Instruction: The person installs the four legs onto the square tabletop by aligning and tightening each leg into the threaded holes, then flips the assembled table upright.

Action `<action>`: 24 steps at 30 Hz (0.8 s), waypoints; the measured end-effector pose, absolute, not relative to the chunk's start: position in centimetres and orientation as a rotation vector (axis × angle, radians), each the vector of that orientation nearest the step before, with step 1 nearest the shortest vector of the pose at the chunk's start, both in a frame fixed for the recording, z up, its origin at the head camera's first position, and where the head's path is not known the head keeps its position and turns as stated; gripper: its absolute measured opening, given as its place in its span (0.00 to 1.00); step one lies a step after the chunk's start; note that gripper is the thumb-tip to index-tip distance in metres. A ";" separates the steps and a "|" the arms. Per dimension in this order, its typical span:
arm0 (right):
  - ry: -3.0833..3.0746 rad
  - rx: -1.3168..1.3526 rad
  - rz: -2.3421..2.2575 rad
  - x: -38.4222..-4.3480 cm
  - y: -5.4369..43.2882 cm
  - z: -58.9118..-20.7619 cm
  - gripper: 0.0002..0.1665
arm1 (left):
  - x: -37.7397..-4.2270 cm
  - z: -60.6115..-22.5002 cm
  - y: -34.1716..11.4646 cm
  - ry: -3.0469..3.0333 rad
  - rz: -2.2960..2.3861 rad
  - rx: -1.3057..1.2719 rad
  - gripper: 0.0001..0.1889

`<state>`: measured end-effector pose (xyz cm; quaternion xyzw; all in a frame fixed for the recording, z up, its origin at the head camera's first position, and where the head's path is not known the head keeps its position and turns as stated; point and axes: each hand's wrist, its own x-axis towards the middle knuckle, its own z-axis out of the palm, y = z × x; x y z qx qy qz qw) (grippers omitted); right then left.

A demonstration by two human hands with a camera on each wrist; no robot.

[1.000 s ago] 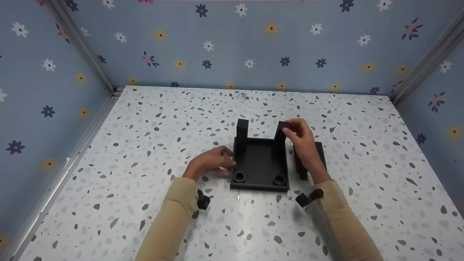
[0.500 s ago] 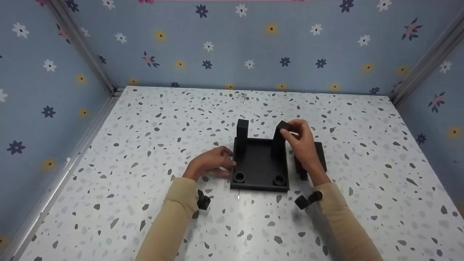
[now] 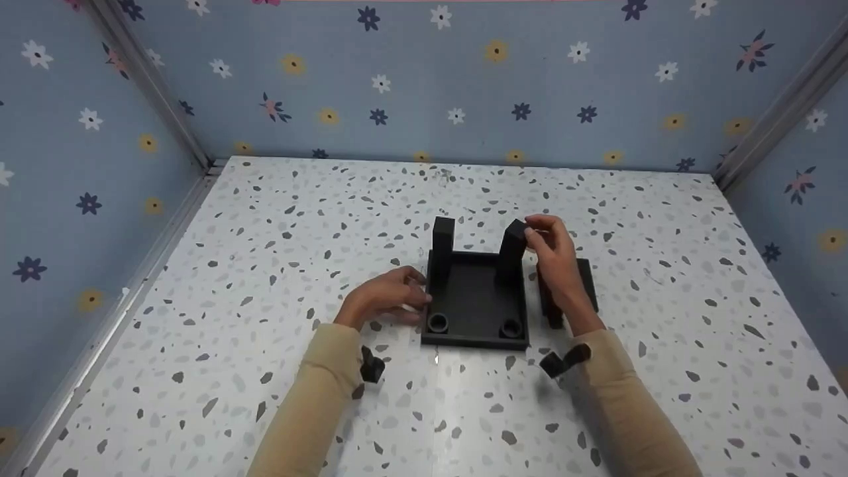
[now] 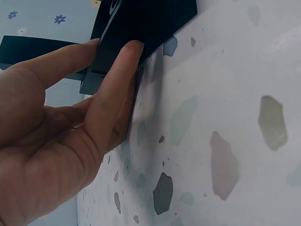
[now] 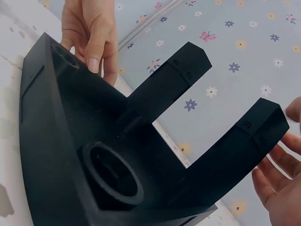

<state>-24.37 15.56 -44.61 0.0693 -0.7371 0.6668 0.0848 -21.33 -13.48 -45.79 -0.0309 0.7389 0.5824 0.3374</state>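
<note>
A black tray-like base (image 3: 474, 341) with low walls lies on the table, like a small table turned upside down. Two square posts, a left leg (image 3: 442, 248) and a right leg (image 3: 511, 255), stand up from its far corners. Ring-shaped sockets (image 3: 438, 323) mark the two near corners. Fairly straight fingers of my left hand (image 3: 387, 296) rest against the base's left wall, also seen in the left wrist view. My right hand (image 3: 555, 255) is at the upper right side of the right leg, thumb and fingertips beside it, not wrapped round it in the right wrist view.
Dark block-like pieces (image 3: 587, 285) lie right of the base, partly hidden under my right hand and wrist. The speckled table (image 3: 298, 218) is bounded by flowered panels (image 3: 411, 86) at the back and both sides.
The right leg has turned about its upright axis, its top now angled. My right thumb has slid from the leg's front, back to its right side. The left hand and base stay put.
</note>
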 end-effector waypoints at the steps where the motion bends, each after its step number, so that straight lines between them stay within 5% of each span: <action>1: -2.189 0.209 2.009 -24.4 15.6 -44.6 0.19 | -21.3 -45.8 -13.5 1.923 1.518 -0.082 0.27; 11: -2.118 0.423 2.282 -24.6 15.7 -44.2 0.22 | -21.4 -45.7 -13.4 1.936 1.501 -0.084 0.28; 24: -2.142 0.356 2.219 -24.4 15.5 -44.1 0.21 | -21.4 -46.1 -13.4 1.915 1.542 -0.068 0.25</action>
